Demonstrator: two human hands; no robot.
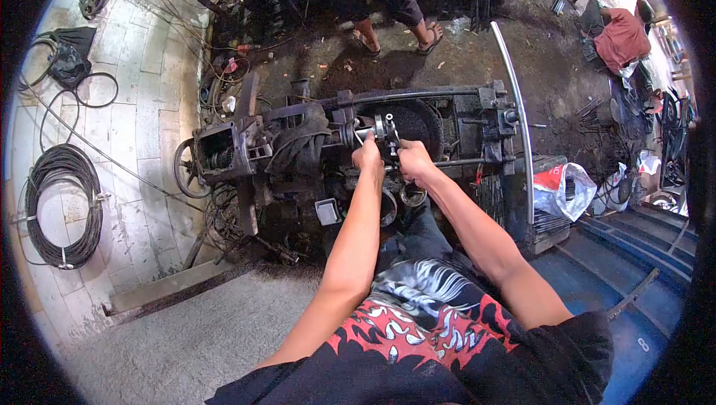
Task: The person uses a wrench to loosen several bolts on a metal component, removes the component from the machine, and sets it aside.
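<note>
Both my hands are at the middle of a greasy, lathe-like machine point(418, 97). My left hand point(367, 157) is closed at the near side of a shiny metal cylinder point(379, 126), its fingertips against the metal. My right hand point(415, 159) is closed beside a dark metal fitting point(391, 130) with a small bright round end, just right of the cylinder. Exactly what lies inside my fingers is hidden. A dark cloth point(302, 135) drapes over the machine to the left of my hands.
A handwheel point(192, 170) and an open gearbox point(216, 148) form the machine's left end. A long pale bar point(514, 99) leans at its right, near a plastic bag point(570, 189). Coiled cable point(63, 207) lies at left. Another person's feet point(429, 37) stand beyond; someone crouches point(623, 36) far right.
</note>
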